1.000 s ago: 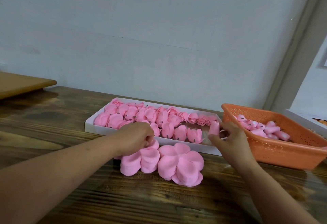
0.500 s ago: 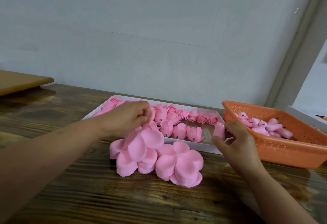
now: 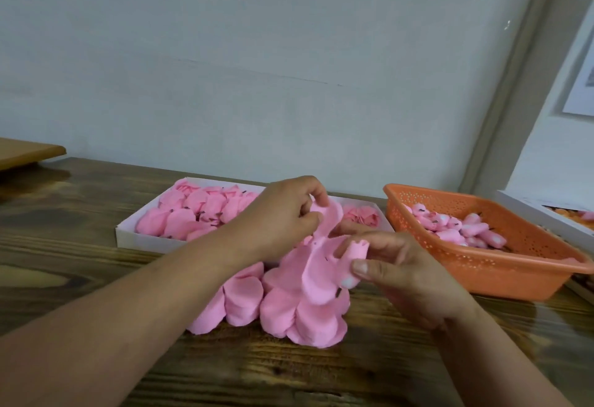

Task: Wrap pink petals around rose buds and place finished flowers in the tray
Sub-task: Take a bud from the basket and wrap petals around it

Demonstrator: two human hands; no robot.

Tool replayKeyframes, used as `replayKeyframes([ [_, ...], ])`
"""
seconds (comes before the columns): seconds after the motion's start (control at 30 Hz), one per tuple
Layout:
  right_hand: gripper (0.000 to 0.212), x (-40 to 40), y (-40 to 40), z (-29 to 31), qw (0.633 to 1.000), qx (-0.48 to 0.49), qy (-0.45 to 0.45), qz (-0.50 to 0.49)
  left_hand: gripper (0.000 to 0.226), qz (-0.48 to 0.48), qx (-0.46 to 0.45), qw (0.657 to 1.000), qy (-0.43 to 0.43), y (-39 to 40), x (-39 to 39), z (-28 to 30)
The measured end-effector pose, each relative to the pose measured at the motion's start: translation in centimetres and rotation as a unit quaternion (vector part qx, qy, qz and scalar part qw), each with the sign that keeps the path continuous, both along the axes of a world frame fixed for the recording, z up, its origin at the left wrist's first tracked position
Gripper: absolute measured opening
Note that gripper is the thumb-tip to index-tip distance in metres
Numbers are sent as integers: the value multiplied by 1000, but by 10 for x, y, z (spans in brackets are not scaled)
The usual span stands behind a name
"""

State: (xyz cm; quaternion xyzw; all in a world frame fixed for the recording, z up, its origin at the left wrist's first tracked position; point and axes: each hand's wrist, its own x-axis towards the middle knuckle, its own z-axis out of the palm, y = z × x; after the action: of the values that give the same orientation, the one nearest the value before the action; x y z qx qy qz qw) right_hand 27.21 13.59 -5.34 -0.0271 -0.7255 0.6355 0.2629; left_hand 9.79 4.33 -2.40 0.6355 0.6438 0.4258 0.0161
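Left hand [image 3: 283, 213] pinching a lifted petal sheet [image 3: 316, 265] above the stack on the bench, right hand [image 3: 395, 265] fingers clamped on a bud [image 3: 355, 254] beside it: likely to tear or misalign if tugged.

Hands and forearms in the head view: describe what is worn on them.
Nothing is worn that shows. The left hand and right hand are bare, with no gloves, rings or watch visible. Both forearms are bare to the frame edge, no sleeve in view. Fingernails are short and look unpainted.
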Motion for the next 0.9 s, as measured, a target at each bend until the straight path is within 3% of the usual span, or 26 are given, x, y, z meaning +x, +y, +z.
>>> replayKeyframes([
  [0.1, 8, 1, 2, 1, 999, 26, -24, -29, 18, 12, 22, 1000, 17, 10, 14, -5],
  [0.2, 15, 3, 12, 2, 990, -35, -26, -136, 8, 46, 53, 995, -65, 14, 19, -10],
  [0.3, 17, 4, 21, 5, 969, -141, 32, -200, 33, 155, 100, 980, -73, 13, 22, -16],
  [0.33, 16, 4, 23, 5, 963, -158, 52, -214, 49, 167, 74, 980, -84, 13, 23, -17],
  [0.4, 17, 5, 23, 7, 955, -172, 84, -225, 76, 110, -50, 975, -186, 10, 30, -19],
  [0.47, 17, 4, 21, 6, 956, -167, 102, -221, 87, 28, -171, 941, -291, 6, 35, -22],
  [0.53, 16, 3, 19, 5, 960, -144, 97, -219, 89, -20, -197, 921, -336, 7, 38, -27],
  [0.7, 18, 2, 13, 1, 979, -97, 57, -168, 78, 14, -88, 921, -378, 8, 36, -31],
  [0.83, 19, 0, 8, -3, 991, -20, 15, -133, 82, -27, -68, 872, -484, 3, 38, -31],
  [0.9, 20, 0, 6, -4, 993, 27, -4, -118, 58, -11, -45, 851, -523, 3, 38, -32],
])
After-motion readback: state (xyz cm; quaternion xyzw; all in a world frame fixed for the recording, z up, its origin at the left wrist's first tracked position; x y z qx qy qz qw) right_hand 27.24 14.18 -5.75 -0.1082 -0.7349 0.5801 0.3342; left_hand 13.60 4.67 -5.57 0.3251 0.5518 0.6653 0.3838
